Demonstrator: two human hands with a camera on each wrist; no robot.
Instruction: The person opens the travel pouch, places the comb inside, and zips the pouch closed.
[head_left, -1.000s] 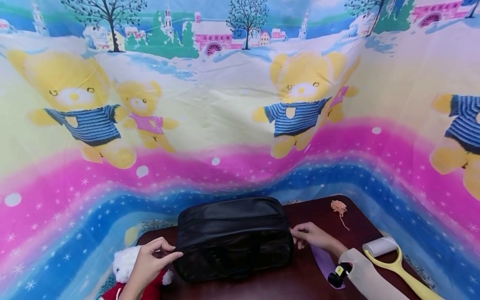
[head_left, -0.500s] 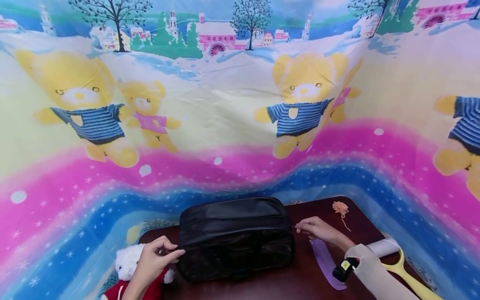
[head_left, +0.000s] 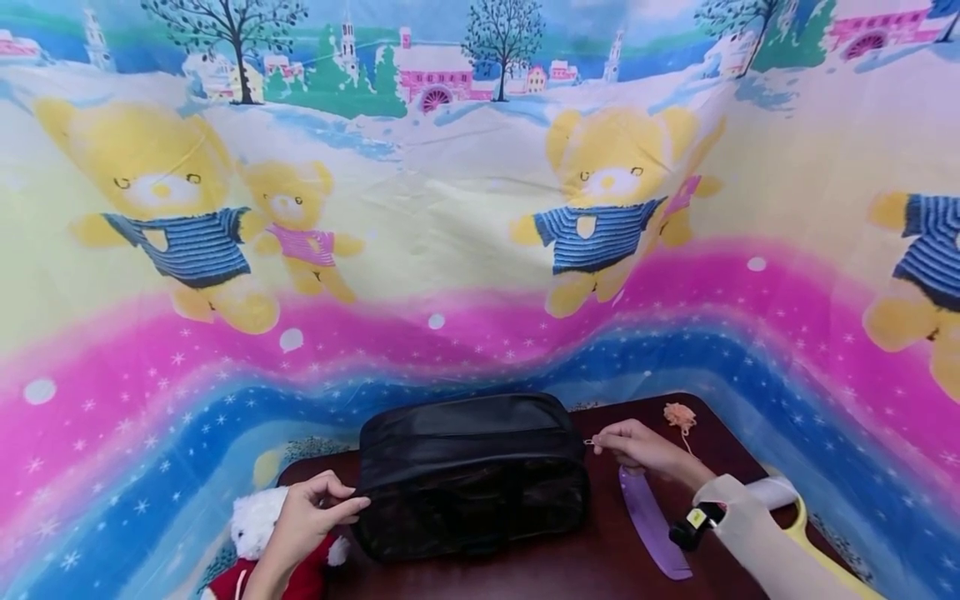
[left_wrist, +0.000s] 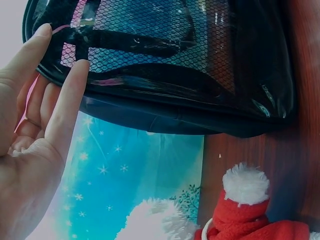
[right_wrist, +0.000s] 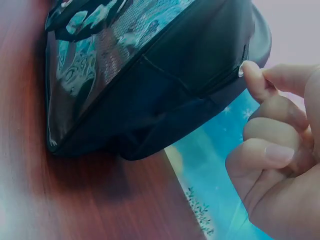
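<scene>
A black bag [head_left: 465, 442] with a glossy see-through front panel and mesh behind it [left_wrist: 150, 50] stands on the dark wooden table. At its left end, my left hand [head_left: 303, 517] pinches the bag's edge between thumb and forefinger. My right hand [head_left: 637, 446] is at the right end, pinching a small metal zipper pull [head_left: 588, 442]. The right wrist view shows that pull [right_wrist: 241, 70] between thumb and forefinger, beside the zipper line [right_wrist: 220, 80] on the bag's side, with the other fingers curled in.
A white plush bear [head_left: 258, 521] in red sits behind my left forearm. Right of the bag lie a purple comb [head_left: 648, 525], a tangle of peach yarn [head_left: 678, 415] and a lint roller with yellow handle [head_left: 825, 567], partly behind my right sleeve. A bear-print cloth [head_left: 450, 208] hangs behind the table.
My right hand has moved up and slightly right along the bag's end with the zipper pull, uncovering more of the comb. The left hand keeps its place on the bag.
</scene>
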